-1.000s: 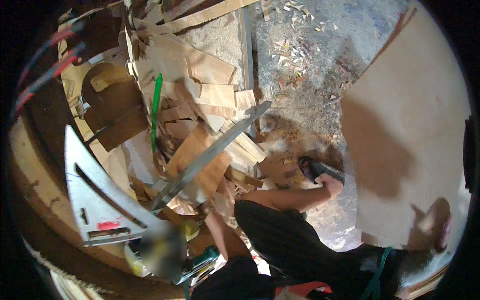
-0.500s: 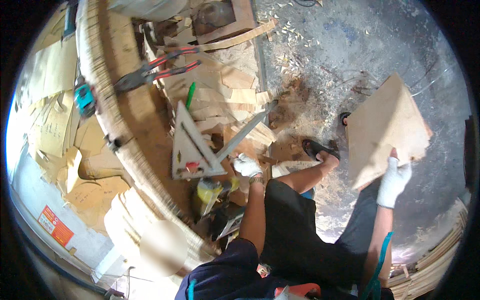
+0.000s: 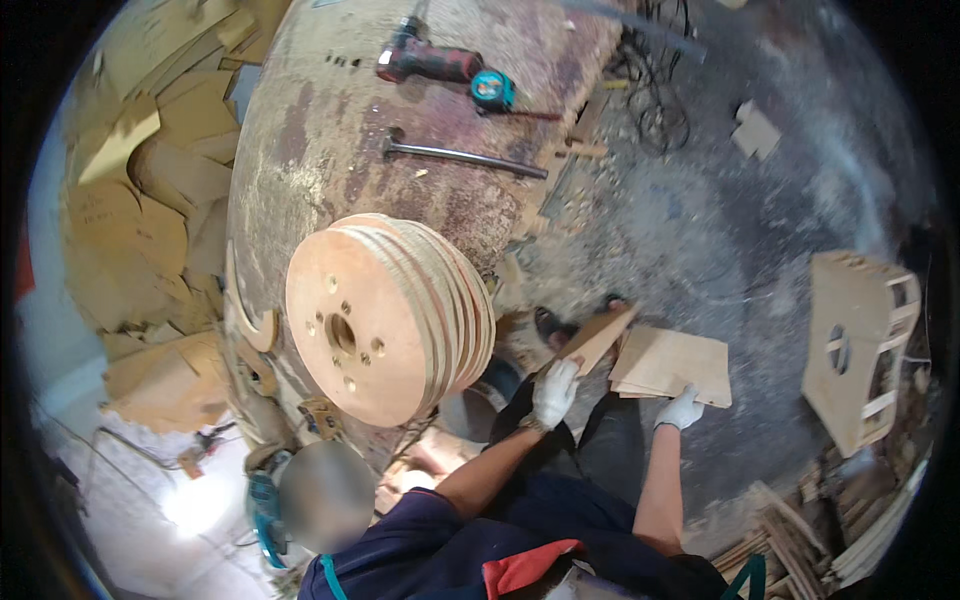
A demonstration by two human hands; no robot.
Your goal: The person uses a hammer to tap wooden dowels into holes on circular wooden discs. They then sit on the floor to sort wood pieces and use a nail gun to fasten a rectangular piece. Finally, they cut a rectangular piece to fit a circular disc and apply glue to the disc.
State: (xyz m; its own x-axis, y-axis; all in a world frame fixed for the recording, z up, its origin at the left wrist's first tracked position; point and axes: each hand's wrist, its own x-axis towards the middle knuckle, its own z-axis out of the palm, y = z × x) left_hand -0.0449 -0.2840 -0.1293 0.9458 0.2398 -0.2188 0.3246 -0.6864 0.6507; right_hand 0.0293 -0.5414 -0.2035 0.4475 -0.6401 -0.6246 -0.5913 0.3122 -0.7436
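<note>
A bench with a worn, dust-strewn top curves through the upper middle of the frame, with grey floor to its right. Over that floor, right of centre and low, the person holds thin wood in two gloved hands. Half a second ago the left hand was down at the scrap pile and held no board that showed; now it is closed around the near end of a board. The right hand grips the stack by its near edge, as it did then, fingers bent over the rim. Both hands are thus taken up with wood, and neither seems free for a tool.

The board is tilted, narrow in this view and tan, its far end pointing up and right. The stack beside it is paler, its flat sheets unevenly lined up, with layers showing at the lower left; how many there are cannot be told. Whether board and stack touch is unclear.

Left of the hands, thick round discs are piled on the bench, the top one pierced by a central hole and smaller ones. Above them lie a hammer, a drill and a teal tape measure. A wooden box with cut-outs stands at the right.
</note>
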